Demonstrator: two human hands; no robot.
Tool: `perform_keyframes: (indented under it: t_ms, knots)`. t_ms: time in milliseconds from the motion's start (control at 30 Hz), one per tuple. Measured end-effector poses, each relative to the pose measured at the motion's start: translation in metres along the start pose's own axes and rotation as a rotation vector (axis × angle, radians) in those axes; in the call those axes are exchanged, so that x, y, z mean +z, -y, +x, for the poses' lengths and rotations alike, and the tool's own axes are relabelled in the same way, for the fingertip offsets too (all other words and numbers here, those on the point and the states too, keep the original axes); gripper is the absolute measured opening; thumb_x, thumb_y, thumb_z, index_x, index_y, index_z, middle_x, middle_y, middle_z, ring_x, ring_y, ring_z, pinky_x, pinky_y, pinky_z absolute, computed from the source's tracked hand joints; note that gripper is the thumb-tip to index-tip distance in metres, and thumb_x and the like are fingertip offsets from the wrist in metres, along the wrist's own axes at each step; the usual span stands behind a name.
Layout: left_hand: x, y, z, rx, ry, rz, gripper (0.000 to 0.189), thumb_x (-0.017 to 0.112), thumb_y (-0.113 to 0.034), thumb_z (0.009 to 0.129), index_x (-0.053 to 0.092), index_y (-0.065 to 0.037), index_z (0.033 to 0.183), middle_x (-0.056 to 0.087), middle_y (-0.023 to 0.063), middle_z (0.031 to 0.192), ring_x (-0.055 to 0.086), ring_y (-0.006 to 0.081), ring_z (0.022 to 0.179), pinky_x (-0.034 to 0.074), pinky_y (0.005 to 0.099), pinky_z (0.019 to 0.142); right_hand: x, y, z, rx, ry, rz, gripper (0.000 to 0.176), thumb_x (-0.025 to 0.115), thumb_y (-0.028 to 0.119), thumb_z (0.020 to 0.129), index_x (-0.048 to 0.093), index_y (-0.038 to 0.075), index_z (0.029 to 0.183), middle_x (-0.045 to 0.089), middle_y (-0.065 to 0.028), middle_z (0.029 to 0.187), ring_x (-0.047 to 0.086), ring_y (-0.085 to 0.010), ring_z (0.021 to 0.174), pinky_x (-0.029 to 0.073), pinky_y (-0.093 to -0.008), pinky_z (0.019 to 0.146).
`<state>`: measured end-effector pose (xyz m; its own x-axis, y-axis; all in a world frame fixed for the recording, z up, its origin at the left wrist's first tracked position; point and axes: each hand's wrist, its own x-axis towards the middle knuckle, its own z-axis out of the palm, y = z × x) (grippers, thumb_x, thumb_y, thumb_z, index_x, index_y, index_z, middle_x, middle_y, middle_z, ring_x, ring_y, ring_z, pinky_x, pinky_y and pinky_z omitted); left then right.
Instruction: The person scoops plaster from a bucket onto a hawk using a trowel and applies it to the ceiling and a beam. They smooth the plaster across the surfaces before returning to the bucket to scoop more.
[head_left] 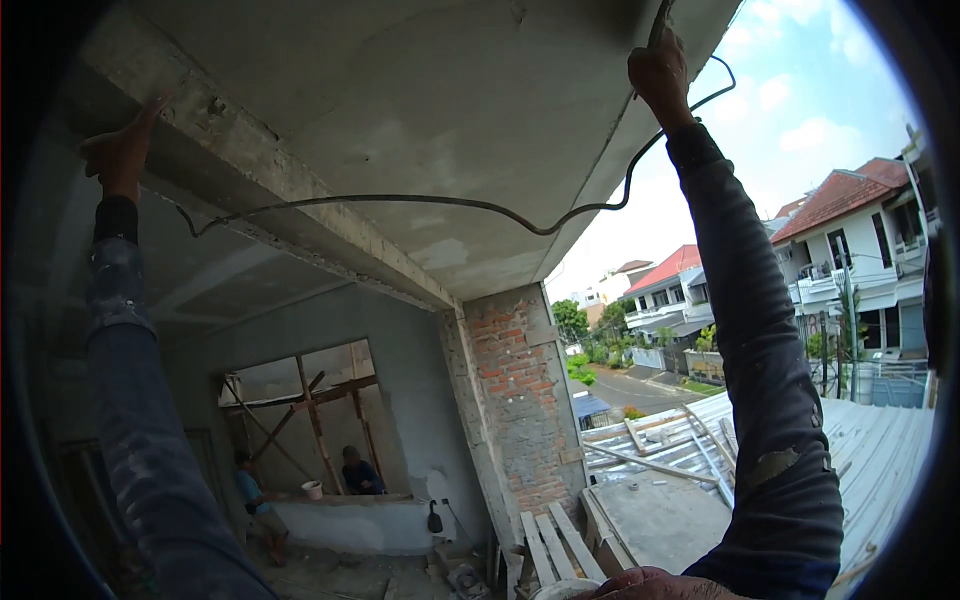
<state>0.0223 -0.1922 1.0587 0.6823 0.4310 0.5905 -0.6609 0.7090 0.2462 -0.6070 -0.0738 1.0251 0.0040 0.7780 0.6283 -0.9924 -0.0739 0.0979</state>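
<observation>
Both arms, in dark worn sleeves, reach up to the ceiling. At the upper left my left hand [122, 155] is raised against the edge of a rough concrete beam [280, 185], fingers apart and holding nothing. My right hand [660, 75] is high at the outer ceiling edge, its fingers closed round a dark, narrow thing too dim to name. A black cable [430, 200] hangs in a wavy line below the grey ceiling [400, 110], from near the beam to beyond my right wrist.
Below stand a brick column [515, 390] and a wall opening [300, 410] with wooden props. Two people are there, one beside a bucket [312, 490]. Wooden planks [560, 545] lie at the bottom. Outside are a metal roof [870, 450], houses and a street.
</observation>
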Motion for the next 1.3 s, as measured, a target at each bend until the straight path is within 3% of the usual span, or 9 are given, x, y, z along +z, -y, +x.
perform_keyframes:
  t_ms: [167,400,600,733,800,900,967,1100,1300]
  knots:
    - [-0.01,-0.013,-0.012,-0.082,0.013,-0.06,0.131,0.084,-0.062,0.05,0.019,0.018,0.13,0.029,0.0352,0.131,0.039,0.0398,0.124,0.04,0.0448,0.101,0.012,-0.005,0.045,-0.181,-0.015,-0.11,0.041,0.048,0.008,0.077,0.051,-0.005,0.116,0.054,-0.0261,0.111,0.048,-0.0412,0.111,0.039,-0.0456,0.096]
    - [-0.012,-0.015,-0.016,-0.059,0.0,-0.083,0.128,0.085,-0.061,0.049,0.022,0.018,0.127,0.03,0.0352,0.129,0.04,0.0401,0.122,0.042,0.0443,0.099,-0.003,0.05,-0.019,-0.206,0.08,0.159,0.044,0.046,0.007,0.075,0.047,-0.003,0.118,0.052,-0.0282,0.112,0.052,-0.0474,0.102,0.042,-0.0523,0.089]
    - [-0.008,-0.008,-0.011,-0.058,0.037,-0.089,0.131,0.086,-0.061,0.047,0.019,0.019,0.127,0.03,0.0352,0.128,0.039,0.0398,0.123,0.043,0.0452,0.097,0.052,-0.077,0.001,0.217,0.254,0.25,0.041,0.055,0.007,0.071,0.043,-0.014,0.105,0.055,-0.0326,0.106,0.05,-0.0468,0.105,0.039,-0.0461,0.096]
    - [-0.006,-0.011,-0.011,-0.045,0.022,-0.077,0.134,0.086,-0.062,0.046,0.017,0.018,0.129,0.029,0.0349,0.129,0.039,0.0392,0.123,0.041,0.0453,0.098,0.054,-0.017,-0.001,0.174,0.085,0.062,0.037,0.054,0.008,0.071,0.049,-0.012,0.102,0.058,-0.0313,0.103,0.053,-0.0466,0.1,0.038,-0.0482,0.096]
    - [-0.004,-0.005,-0.006,-0.058,0.005,-0.064,0.134,0.086,-0.062,0.046,0.017,0.018,0.129,0.029,0.0346,0.129,0.039,0.0389,0.123,0.04,0.0456,0.099,0.075,0.002,0.008,-0.182,0.183,-0.292,0.027,0.057,0.01,0.075,0.053,-0.008,0.095,0.061,-0.0247,0.094,0.053,-0.0431,0.102,0.039,-0.046,0.094]
    - [0.002,0.003,-0.003,-0.054,0.001,-0.064,0.135,0.086,-0.063,0.046,0.017,0.018,0.129,0.029,0.034,0.129,0.039,0.0385,0.123,0.04,0.0463,0.099,0.117,0.044,0.006,-0.267,0.168,-0.215,0.025,0.052,0.014,0.073,0.066,-0.004,0.083,0.06,-0.0307,0.092,0.057,-0.0433,0.094,0.039,-0.0559,0.089]
    - [-0.001,0.001,-0.003,-0.019,0.024,-0.091,0.134,0.085,-0.063,0.045,0.018,0.018,0.128,0.029,0.0336,0.128,0.039,0.0382,0.122,0.041,0.0462,0.099,0.091,0.082,-0.022,-0.56,0.094,-0.346,0.023,0.052,0.013,0.072,0.066,-0.004,0.077,0.061,-0.0311,0.09,0.057,-0.0446,0.093,0.041,-0.0576,0.082]
    - [0.001,0.001,0.0,-0.008,0.012,-0.022,0.134,0.085,-0.063,0.046,0.018,0.018,0.127,0.029,0.0337,0.128,0.04,0.0378,0.121,0.041,0.0453,0.099,0.047,0.096,-0.053,-0.054,0.066,0.218,0.027,0.05,0.004,0.07,0.052,-0.008,0.094,0.057,-0.0302,0.088,0.053,-0.0476,0.091,0.044,-0.0533,0.081]
    - [-0.001,-0.002,-0.003,-0.015,0.024,-0.012,0.133,0.085,-0.063,0.045,0.02,0.018,0.126,0.03,0.0335,0.127,0.042,0.0367,0.119,0.041,0.0443,0.098,0.03,-0.04,-0.011,-0.027,0.116,0.04,0.03,0.049,0.004,0.072,0.046,-0.008,0.099,0.054,-0.0303,0.098,0.052,-0.0459,0.097,0.042,-0.0512,0.087]
